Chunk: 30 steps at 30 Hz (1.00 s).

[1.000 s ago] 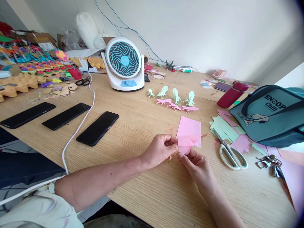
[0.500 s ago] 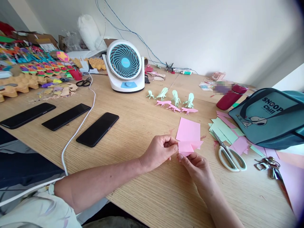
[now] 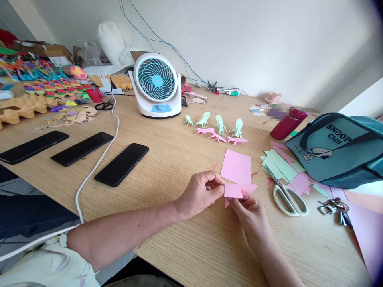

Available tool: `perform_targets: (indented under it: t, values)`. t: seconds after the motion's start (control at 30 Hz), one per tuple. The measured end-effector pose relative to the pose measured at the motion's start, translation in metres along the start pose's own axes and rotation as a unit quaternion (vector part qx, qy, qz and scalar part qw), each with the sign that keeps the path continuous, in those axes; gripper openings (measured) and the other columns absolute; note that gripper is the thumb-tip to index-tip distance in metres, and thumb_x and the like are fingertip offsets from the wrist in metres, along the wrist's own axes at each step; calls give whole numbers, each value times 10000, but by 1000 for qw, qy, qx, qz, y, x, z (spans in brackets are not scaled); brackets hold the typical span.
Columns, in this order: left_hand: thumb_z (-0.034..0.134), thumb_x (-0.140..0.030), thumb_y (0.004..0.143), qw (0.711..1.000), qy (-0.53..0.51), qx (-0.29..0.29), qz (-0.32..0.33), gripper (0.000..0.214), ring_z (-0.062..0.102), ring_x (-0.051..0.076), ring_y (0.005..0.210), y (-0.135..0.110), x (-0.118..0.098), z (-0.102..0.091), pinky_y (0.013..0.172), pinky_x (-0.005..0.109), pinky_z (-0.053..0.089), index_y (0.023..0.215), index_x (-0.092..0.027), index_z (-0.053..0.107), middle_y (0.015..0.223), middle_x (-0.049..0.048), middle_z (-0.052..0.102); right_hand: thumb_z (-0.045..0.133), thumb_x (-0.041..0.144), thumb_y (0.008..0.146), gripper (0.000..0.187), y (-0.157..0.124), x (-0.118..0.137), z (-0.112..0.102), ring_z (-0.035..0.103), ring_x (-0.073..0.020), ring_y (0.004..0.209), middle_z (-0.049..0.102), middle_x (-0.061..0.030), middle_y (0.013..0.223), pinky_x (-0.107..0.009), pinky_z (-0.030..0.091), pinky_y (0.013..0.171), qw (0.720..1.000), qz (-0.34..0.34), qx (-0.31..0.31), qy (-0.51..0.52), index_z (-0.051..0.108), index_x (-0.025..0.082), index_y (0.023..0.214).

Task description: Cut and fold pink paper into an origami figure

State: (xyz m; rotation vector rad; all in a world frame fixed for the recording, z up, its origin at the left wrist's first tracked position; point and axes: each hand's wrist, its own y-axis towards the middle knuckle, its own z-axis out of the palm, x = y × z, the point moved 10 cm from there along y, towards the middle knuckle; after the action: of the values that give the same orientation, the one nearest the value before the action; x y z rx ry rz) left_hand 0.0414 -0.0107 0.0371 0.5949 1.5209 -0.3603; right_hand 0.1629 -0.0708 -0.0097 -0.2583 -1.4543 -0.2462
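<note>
Apparently we're mid-fold: small folded pink paper [image 3: 233,190] is between our hands, just on the near side of a flat pink sheet [image 3: 235,166] on the desk [image 3: 167,171]; can't tell if the two touch. L hand [image 3: 208,191] pinches its left edge, thumb vs. fingers; R hand [image 3: 248,207] grips from below, thumb at lower edge, fingers partly hidden. Pointed flap sticks out to R. Next move, we judge, calls for a steady L pinch, edges aligned, R thumb pressing the crease flat. Green paper figures [image 3: 220,124] & pink paper figures [image 3: 218,136] beyond; scissors [image 3: 290,197] to R, untouched.
</note>
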Motion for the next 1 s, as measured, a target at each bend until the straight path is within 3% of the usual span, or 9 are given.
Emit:
perform_targets:
  t: [0.7, 1.0]
  values:
    - [600, -268, 837, 999, -24, 35, 6, 142, 488, 59, 486, -1, -3, 5, 432, 171, 411, 774, -140, 594, 643, -29, 559, 809, 528, 655, 325, -3, 7, -4, 655, -225, 697, 742, -52, 703, -334, 514, 652, 999, -19, -22, -22, 771, 217, 742]
    - [565, -261, 876, 998, -33, 61, 7, 143, 489, 53, 487, 0, 1, 9, 433, 168, 411, 816, -135, 594, 685, -27, 561, 854, 502, 594, 301, -4, 6, -3, 638, -201, 650, 728, -33, 664, -325, 513, 652, 999, 0, -34, 23, 770, 230, 694]
